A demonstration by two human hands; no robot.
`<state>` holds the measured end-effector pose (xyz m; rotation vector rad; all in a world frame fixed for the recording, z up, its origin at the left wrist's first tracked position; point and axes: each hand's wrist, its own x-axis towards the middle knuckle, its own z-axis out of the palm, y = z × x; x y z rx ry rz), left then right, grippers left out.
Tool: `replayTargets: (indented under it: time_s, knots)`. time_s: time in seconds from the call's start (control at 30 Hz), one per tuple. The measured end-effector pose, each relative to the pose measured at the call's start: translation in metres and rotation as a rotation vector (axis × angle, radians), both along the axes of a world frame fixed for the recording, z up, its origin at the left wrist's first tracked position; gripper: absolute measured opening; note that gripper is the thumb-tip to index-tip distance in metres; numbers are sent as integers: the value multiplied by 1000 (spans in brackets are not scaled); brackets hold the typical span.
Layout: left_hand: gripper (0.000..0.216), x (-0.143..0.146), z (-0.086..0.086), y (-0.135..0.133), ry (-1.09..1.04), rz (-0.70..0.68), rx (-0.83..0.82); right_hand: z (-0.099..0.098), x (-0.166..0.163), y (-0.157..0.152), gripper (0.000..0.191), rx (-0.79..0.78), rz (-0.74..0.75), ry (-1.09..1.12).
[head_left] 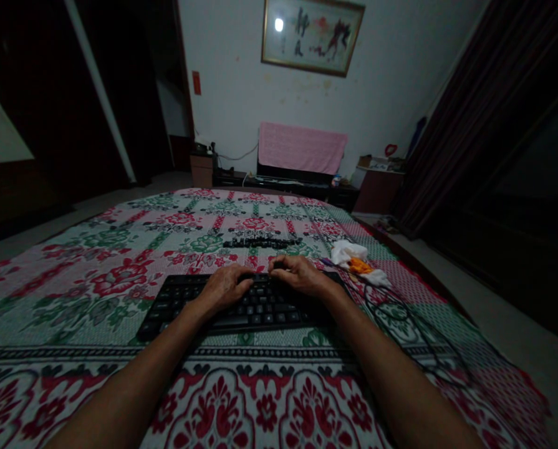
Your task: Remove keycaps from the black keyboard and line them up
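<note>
Pretty dim room on our end, with a pale wall at 12 o'clock, a framed picture (313,37) up on it and a pink cloth (302,146) draped below. We're working on a flowered spread (120,274) in red, green and white. Taking the black keyboard (260,308) as the clock's centre, it lies flat right in front of us.

Both our hands are over its far edge. Our left forearm comes in from between 7 and 8, and the left hand (225,285) sits palm down, thumb pointing toward 3. Our right forearm slants in from about 4; the right hand (302,274) has its fingers bent, thumb and fingertips aimed toward 9, close to the left one. Fingertips are too dark and hidden, so we can't tell if either hand is closed on anything.

Small black pieces (260,242) sit in a rough row at 12. White bundle (348,252) with an orange bit (360,266) at 2, black cable (419,330) looping around 3.
</note>
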<state>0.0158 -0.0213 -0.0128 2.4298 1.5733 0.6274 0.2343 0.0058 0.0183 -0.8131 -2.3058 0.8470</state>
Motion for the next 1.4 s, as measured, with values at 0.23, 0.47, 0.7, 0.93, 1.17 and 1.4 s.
replayTargets:
  time_s: [0.23, 0.47, 0.7, 0.93, 1.17, 1.4]
  knots:
    - [34, 1, 0, -1, -21, -4, -9, 3, -15, -6, 15, 243, 11, -154]
    - [34, -1, -3, 2, 13, 9, 5, -3, -1, -2, 12, 62, -38, 13]
    - [36, -2, -6, 4, 11, 6, 2, -2, -1, -2, 11, 18, -53, 68]
    - [34, -2, -2, 3, -9, -6, -16, 1, -3, -6, 11, 150, -37, -12]
    - [35, -1, -2, 3, -62, -5, -37, 3, -11, -15, 14, 406, 28, -203]
    - [34, -1, -1, 4, -89, -57, -62, 17, -22, -8, 10, 338, 17, -321]
